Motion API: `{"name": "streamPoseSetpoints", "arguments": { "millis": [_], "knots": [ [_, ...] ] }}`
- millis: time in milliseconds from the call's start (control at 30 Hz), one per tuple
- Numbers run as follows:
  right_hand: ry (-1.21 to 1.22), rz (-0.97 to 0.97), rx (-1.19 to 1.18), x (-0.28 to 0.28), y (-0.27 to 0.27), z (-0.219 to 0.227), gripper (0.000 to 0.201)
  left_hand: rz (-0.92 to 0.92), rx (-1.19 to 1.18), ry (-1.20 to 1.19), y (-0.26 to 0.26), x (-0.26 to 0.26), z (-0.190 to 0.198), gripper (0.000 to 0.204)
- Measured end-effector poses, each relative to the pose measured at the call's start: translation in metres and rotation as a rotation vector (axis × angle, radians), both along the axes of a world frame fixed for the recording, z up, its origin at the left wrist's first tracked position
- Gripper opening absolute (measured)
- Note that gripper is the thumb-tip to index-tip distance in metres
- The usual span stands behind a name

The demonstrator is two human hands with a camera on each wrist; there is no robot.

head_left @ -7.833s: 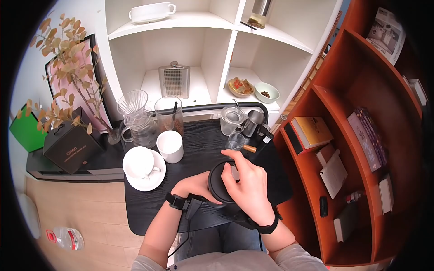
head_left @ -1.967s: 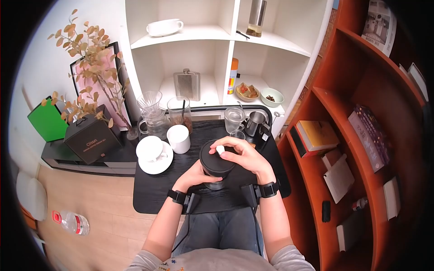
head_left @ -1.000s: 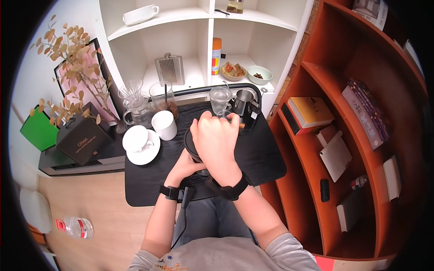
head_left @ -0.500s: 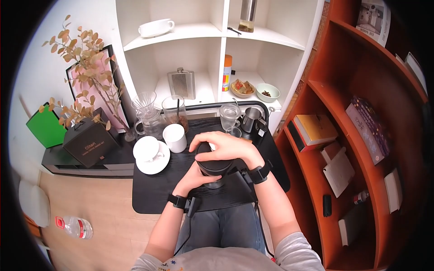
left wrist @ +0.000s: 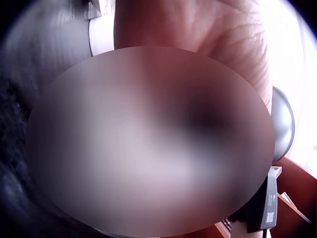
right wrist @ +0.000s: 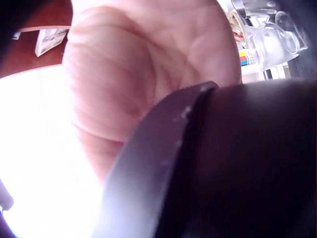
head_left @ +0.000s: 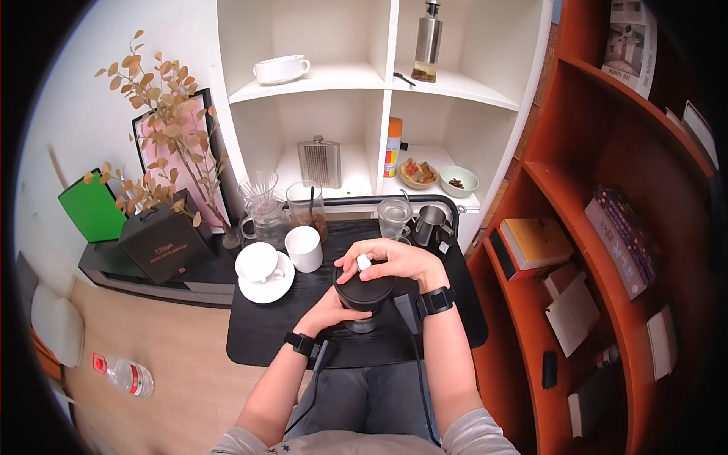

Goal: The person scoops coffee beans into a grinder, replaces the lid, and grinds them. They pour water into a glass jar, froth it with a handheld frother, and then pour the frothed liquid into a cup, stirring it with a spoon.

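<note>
A black hand coffee grinder [head_left: 368, 292] with a wide round top and a clear lower part stands on the black tray table [head_left: 262, 337] in the head view. My left hand [head_left: 327, 312] grips its body, thumb across the front. Over the top, my right hand [head_left: 406, 260] pinches a white crank knob [head_left: 363, 262] between thumb and fingers; the crank arm is hidden. Up close, the right wrist view has the grinder's dark rim [right wrist: 148, 163] beneath the right palm [right wrist: 148, 64]. A blurred oval covers most of the left wrist view, leaving part of the left palm [left wrist: 198, 22] visible.
Left of the grinder are a white mug [head_left: 304, 250] and a white cup on a saucer [head_left: 267, 293]. Behind stand a glass dripper set [head_left: 265, 216], a glass of beans [head_left: 307, 208], a glass pitcher [head_left: 393, 218] and a metal jug [head_left: 431, 221]. Shelves rise beyond.
My right hand has swung across the grinder's top and back, its wrist turning over, with fingers at the knob. My left hand keeps its grip. The head view has shifted.
</note>
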State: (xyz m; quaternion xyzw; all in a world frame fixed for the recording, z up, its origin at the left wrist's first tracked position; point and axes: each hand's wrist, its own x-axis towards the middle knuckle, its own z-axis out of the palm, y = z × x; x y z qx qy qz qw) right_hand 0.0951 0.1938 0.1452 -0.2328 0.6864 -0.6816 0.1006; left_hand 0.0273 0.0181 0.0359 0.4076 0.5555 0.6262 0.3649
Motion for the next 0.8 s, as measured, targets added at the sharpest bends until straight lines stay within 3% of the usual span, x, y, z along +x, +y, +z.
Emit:
{"name": "streamPoseSetpoints", "arguments": {
  "millis": [133, 233, 400, 533, 600, 800],
  "knots": [
    [0.040, 0.015, 0.008, -0.005, 0.004, -0.008, 0.017, 0.017, -0.021, -0.012, 0.000, 0.000, -0.002, 0.067],
    [0.009, -0.078, -0.045, -0.001, 0.000, -0.010, 0.014, 0.000, 0.018, -0.041, 0.000, 0.001, -0.004, 0.065],
    [0.107, -0.329, -0.051, 0.013, -0.013, -0.022, 0.014, 0.042, 0.036, -0.018, -0.002, 0.011, 0.000, 0.065],
    [0.184, -0.694, -0.052, 0.024, -0.036, -0.035, 0.033, 0.096, 0.086, -0.052, 0.000, 0.015, -0.007, 0.067],
    [0.271, -0.822, -0.149, 0.025, -0.048, -0.045, 0.026, 0.106, 0.053, -0.038, -0.001, 0.014, -0.008, 0.067],
    [0.297, -0.881, -0.079, 0.026, -0.052, -0.045, 0.019, 0.118, 0.074, -0.024, 0.000, 0.015, -0.009, 0.068]
  ]
}}
